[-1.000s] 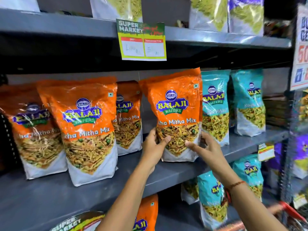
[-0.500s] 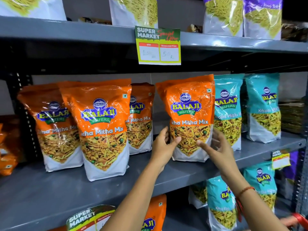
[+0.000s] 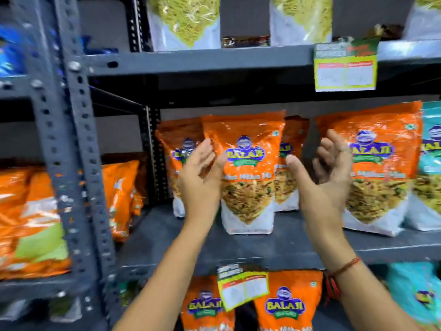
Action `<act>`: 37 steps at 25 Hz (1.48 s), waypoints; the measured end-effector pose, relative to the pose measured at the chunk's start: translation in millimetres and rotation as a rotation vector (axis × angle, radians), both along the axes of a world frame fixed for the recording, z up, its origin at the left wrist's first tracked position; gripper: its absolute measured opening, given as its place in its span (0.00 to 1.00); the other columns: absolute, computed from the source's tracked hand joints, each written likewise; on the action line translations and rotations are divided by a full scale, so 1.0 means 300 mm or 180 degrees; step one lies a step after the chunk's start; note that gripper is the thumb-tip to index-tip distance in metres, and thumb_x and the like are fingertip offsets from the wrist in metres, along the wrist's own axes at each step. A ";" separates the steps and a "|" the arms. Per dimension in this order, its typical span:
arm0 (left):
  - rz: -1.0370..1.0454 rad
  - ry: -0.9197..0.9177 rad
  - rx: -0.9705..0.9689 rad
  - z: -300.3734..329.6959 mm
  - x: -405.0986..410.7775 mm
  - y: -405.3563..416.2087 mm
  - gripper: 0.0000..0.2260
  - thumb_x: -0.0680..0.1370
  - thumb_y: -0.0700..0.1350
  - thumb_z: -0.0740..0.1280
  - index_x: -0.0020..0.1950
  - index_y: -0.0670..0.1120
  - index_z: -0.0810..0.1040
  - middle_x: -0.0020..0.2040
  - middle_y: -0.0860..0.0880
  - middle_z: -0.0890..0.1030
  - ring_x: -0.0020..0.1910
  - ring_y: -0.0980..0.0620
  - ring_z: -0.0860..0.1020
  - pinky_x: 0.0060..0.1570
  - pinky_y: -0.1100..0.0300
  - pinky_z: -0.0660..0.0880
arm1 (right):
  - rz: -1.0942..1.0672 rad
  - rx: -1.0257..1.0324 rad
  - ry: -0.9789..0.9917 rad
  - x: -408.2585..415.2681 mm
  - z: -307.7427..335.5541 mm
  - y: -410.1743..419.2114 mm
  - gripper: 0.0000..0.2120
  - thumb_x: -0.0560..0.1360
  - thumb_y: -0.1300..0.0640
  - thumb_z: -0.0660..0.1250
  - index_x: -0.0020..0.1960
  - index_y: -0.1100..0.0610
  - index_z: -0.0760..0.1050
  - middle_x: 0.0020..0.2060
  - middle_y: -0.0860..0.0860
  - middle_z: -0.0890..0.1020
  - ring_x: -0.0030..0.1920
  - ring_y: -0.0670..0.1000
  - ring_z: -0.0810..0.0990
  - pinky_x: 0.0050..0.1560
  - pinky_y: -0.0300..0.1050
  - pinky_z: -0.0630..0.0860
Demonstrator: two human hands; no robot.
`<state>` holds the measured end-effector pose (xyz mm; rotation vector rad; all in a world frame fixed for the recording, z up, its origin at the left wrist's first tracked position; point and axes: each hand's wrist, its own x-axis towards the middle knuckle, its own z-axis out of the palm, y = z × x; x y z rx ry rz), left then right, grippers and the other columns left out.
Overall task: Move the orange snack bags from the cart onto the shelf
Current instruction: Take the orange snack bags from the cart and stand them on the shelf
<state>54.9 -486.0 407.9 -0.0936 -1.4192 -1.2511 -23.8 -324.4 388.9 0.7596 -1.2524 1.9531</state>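
Several orange Balaji snack bags stand upright on the grey middle shelf (image 3: 298, 249). One orange bag (image 3: 249, 187) stands at the front, between my two raised hands. My left hand (image 3: 201, 180) is open at its left edge, the thumb over the bag's side. My right hand (image 3: 328, 173) is open just right of it, fingers curled loosely, holding nothing. Another orange bag (image 3: 379, 173) stands to the right. Two more orange bags (image 3: 290, 163) stand behind. The cart is out of view.
A teal bag (image 3: 432, 168) sits at the far right. A perforated grey upright (image 3: 71, 163) divides off a left bay of other orange packs (image 3: 31, 223). Price tags (image 3: 346, 70) hang on shelf edges. More orange bags (image 3: 286, 304) fill the shelf below.
The view swung left along the shelf. Both hands let go of the right orange bag and rose to either side of the front bag further left.
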 end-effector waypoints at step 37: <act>-0.0501 -0.2273 0.0657 -0.285 -0.203 -0.609 0.23 0.77 0.47 0.68 0.70 0.47 0.66 0.64 0.42 0.78 0.61 0.42 0.78 0.62 0.39 0.75 | 0.0560 0.2147 -0.2044 0.001 -0.212 -0.775 0.49 0.70 0.50 0.72 0.80 0.55 0.44 0.78 0.58 0.54 0.78 0.59 0.53 0.77 0.55 0.58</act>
